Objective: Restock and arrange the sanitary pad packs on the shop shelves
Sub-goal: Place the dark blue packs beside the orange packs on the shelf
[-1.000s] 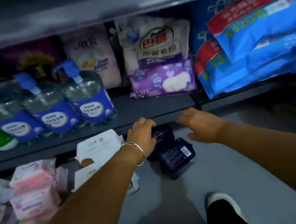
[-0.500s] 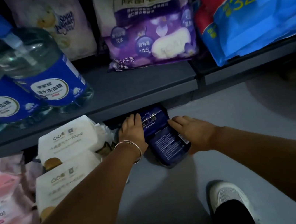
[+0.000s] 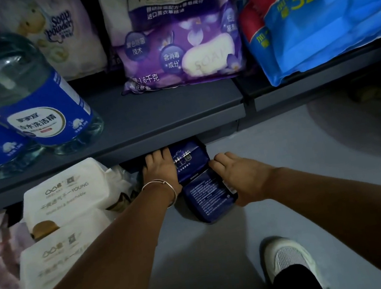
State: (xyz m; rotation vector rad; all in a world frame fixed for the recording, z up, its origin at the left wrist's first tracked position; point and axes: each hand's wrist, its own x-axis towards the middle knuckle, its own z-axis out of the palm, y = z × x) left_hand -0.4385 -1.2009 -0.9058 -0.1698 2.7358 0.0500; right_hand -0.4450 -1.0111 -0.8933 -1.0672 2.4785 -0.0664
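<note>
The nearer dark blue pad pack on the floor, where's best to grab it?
Probably by its two long side edges, coming from above. The nearer dark blue pack lies flat, printed back up; left hand and right hand already flank it.
</note>
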